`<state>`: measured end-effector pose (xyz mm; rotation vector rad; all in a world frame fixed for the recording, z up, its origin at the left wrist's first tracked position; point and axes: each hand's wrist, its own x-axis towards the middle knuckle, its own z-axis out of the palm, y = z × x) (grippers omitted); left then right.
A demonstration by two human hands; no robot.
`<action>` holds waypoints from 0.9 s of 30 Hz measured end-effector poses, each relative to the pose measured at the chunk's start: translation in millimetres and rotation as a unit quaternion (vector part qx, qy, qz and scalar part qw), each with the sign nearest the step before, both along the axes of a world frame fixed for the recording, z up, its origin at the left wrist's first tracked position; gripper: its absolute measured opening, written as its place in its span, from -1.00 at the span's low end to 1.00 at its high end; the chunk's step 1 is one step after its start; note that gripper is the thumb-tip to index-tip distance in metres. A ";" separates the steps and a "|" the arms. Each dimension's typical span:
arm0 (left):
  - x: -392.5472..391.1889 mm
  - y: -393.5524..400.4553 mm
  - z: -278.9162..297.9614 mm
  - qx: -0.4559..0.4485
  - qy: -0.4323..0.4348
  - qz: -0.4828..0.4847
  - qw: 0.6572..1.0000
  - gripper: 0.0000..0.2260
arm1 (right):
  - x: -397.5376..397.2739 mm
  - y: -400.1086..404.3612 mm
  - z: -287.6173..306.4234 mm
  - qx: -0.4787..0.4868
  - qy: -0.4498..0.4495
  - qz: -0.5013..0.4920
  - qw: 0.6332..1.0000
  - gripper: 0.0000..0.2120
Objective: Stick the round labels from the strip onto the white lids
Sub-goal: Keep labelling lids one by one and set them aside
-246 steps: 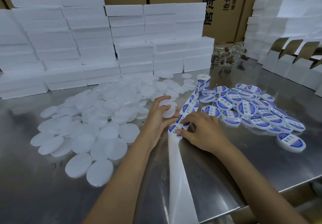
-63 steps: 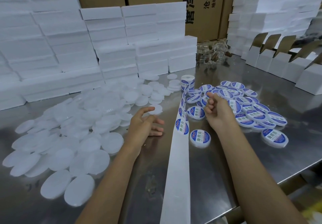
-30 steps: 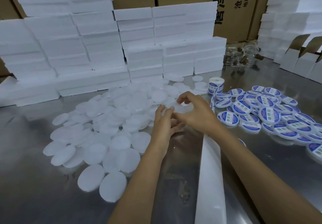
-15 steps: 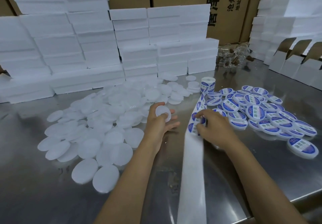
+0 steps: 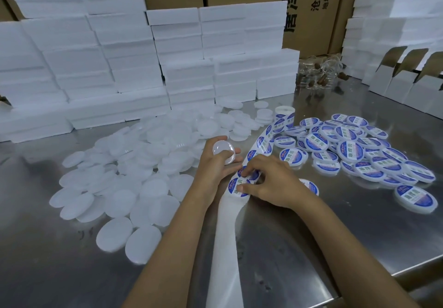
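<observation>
Nearest, trailing toward the viewer from under both hands: bare white backing strip (image 5: 225, 247), labels already gone from it, lying on the steel table (image 5: 311, 247). Right hand (image 5: 271, 183): fingers curled down onto the strip, thumb and fingertips pinching at a round blue label (image 5: 248, 176) still on the backing; another blue label (image 5: 237, 188) just below it, beside the thumb. Left hand (image 5: 217, 161): just left of the right hand, touching the strip's edge, fingers wrapped round one plain white lid (image 5: 223, 150) held up clear of the table. Partly hidden behind the right wrist: one labelled lid (image 5: 310, 186). Left of the left hand: broad scatter of unlabelled white lids (image 5: 124, 176), overlapping, flat on the table. Right of the right hand: heap of finished lids with blue labels (image 5: 347, 149), one lying apart (image 5: 416, 198) nearer the edge. Beyond both hands: strip with labels running up to a label roll (image 5: 284, 115). Farther: stacked white foam blocks (image 5: 148, 61). Far right: open white cartons (image 5: 402, 80). Farthest: brown cardboard boxes (image 5: 309, 8) with printed characters.
</observation>
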<state>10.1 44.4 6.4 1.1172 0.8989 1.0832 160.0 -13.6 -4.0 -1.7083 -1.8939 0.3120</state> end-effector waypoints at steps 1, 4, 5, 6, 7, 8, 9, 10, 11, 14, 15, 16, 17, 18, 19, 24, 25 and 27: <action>0.1 -0.2 0.6 -0.002 0.002 -0.008 1.000 -0.69 | -0.6 -0.3 0.6 -0.005 0.007 0.008 1.000 -0.73; 0.6 -0.3 1.6 -0.003 0.023 -0.021 1.000 -0.70 | -2.6 -0.9 1.7 -0.012 0.023 0.014 1.000 -0.74; 0.8 0.1 1.4 0.000 0.032 -0.021 0.999 -0.71 | -3.9 -1.0 1.8 -0.009 0.030 0.012 0.999 -0.77; 0.7 0.7 1.0 0.002 0.042 -0.020 0.999 -0.72 | -5.3 -1.5 1.7 -0.004 0.035 0.010 0.999 -0.79; 0.7 1.1 0.5 0.004 0.051 -0.018 0.999 -0.72 | -6.8 -1.9 1.9 0.001 0.042 0.012 0.999 -0.82; 0.7 1.7 -0.2 0.006 0.059 -0.015 0.998 -0.73 | -8.1 -2.2 2.1 0.008 0.050 0.015 0.999 -0.83; 0.7 2.5 -1.0 0.008 0.068 -0.012 0.998 -0.73 | -9.0 -2.3 2.4 0.017 0.058 0.020 0.998 -0.84; 0.8 3.7 -2.1 0.012 0.084 -0.007 0.996 -0.74 | -9.8 -2.3 3.0 0.027 0.064 0.025 0.997 -0.84; 0.7 4.8 -3.2 0.016 0.099 0.000 0.995 -0.76 | -10.6 -2.6 3.7 0.038 0.070 0.028 0.996 -0.84; 0.3 5.5 -3.5 0.003 0.088 0.006 0.996 -0.81 | -13.4 -4.0 8.0 0.041 0.121 0.041 0.991 -0.85; 0.1 5.9 -3.9 -0.003 0.080 0.004 0.997 -0.80 | -14.8 -4.5 10.1 0.029 0.162 0.045 0.985 -0.86; -0.1 6.6 -4.5 -0.003 0.083 0.005 0.996 -0.79 | -15.4 -5.3 12.4 0.013 0.211 0.047 0.976 -0.88; -0.5 7.1 -5.1 0.001 0.096 0.009 0.995 -0.80 | -15.4 -5.8 14.8 -0.002 0.267 0.044 0.963 -0.89; -1.1 7.7 -5.5 0.003 0.105 0.012 0.994 -0.80 | -14.6 -6.4 17.1 -0.013 0.325 0.038 0.945 -0.89; -1.4 8.0 -5.8 -0.001 0.102 0.008 0.995 -0.80 | -13.5 -7.2 19.0 -0.019 0.387 0.031 0.922 -0.90; -2.3 6.4 -0.2 -0.049 0.014 -0.037 0.998 -0.73 | -9.3 -1.0 22.4 0.010 0.510 -0.002 0.860 -0.87; -2.4 5.8 1.0 -0.057 -0.010 -0.040 0.998 -0.71 | -10.7 2.2 23.2 0.008 0.511 -0.007 0.859 -0.85; -3.7 4.4 2.9 -0.073 -0.073 -0.043 0.994 -0.59 | -15.5 10.1 25.7 0.005 0.510 -0.009 0.860 -0.86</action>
